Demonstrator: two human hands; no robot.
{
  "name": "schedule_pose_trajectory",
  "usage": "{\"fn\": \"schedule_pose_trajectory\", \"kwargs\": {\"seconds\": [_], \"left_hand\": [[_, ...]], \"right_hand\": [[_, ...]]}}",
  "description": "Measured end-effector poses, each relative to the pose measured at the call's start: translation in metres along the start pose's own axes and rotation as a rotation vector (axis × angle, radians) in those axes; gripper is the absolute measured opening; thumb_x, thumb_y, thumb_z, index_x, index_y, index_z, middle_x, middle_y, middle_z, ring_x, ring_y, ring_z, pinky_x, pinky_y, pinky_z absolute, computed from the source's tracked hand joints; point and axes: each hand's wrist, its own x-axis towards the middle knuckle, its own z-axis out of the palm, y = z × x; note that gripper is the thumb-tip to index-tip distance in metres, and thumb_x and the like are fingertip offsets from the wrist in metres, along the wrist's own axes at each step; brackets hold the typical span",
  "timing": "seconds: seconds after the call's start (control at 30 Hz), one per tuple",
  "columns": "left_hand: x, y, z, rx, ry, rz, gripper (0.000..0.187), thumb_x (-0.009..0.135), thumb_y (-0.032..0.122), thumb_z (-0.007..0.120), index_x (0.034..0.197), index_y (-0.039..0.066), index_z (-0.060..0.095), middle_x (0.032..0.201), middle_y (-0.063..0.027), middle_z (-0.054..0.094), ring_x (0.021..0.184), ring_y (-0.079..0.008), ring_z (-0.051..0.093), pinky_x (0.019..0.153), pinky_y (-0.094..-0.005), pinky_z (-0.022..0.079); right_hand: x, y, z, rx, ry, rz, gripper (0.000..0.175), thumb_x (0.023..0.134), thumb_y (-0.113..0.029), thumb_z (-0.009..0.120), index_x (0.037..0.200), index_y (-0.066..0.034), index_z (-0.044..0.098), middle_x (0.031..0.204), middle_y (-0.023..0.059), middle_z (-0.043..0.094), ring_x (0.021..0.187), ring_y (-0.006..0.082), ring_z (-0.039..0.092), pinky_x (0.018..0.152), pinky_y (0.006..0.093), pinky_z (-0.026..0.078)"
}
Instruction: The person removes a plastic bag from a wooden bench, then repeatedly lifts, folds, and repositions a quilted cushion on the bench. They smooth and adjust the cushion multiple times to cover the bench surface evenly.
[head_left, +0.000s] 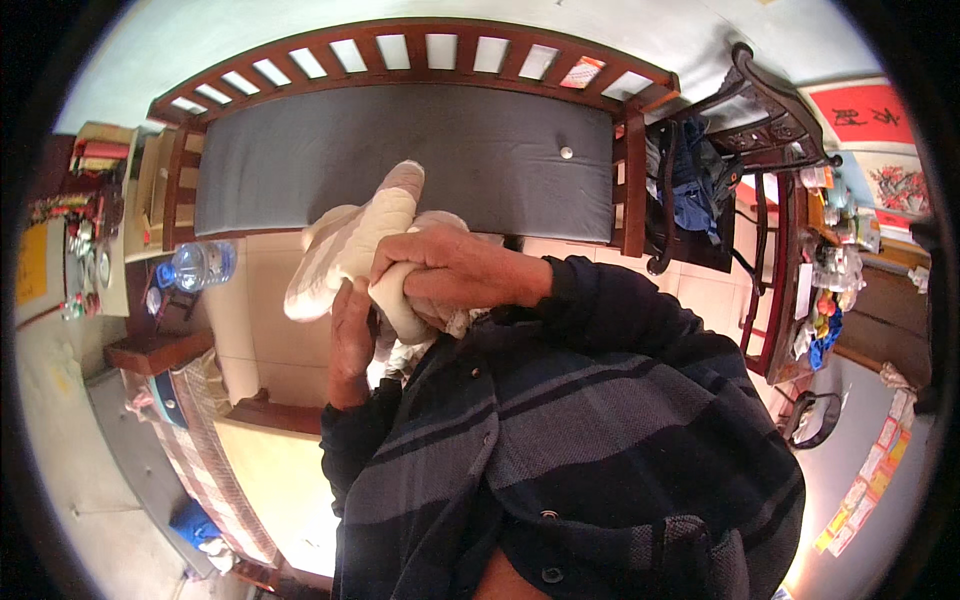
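In the head view, a soft padded bundle of cream fabric (386, 214) with faint tan stripes is held up before my chest. My right hand (465, 266) is wrapped around a thick fold of it, knuckles facing up. On the bundle's near left side, my left hand (351, 330) pinches the fabric at its fingertips. One narrow end points away from me, over the bench, and another rounded end droops to the left. My hands and sleeves hide the lower part of the bundle.
Ahead stands a wooden slatted bench with a grey cushion (300, 157), a small white round object (566, 152) on it. A large water bottle (196, 266) is at left. To the right are a dark carved chair (694, 255) with blue clothing and a cluttered wooden table (784, 330).
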Motion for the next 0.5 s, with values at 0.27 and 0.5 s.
{"fn": "schedule_pose_trajectory", "kwargs": {"seconds": [0.27,0.5], "left_hand": [[0.061,-0.002,0.098,0.432,-0.137,0.02,0.083,0.074,0.02,0.08,0.144,-0.002,0.04,0.136,-0.0135,0.055,0.12,-0.0227,0.057,0.101,-0.0357,0.046],[0.115,-0.012,0.18,0.578,0.001,-0.152,0.059,0.08,0.017,0.075,0.131,-0.003,0.054,0.117,-0.0109,0.064,0.109,-0.0209,0.061,0.092,-0.0323,0.049]], "right_hand": [[-0.031,0.057,-0.093,0.16,0.138,0.02,0.024,0.084,-0.014,0.054,0.103,-0.0021,0.064,0.093,0.0186,0.068,0.086,0.0329,0.066,0.08,0.0402,0.051],[-0.05,0.094,-0.177,0.014,-0.041,0.159,0.029,0.082,-0.018,0.057,0.105,-0.0018,0.063,0.095,0.0202,0.068,0.091,0.0347,0.067,0.083,0.0423,0.052]]}}
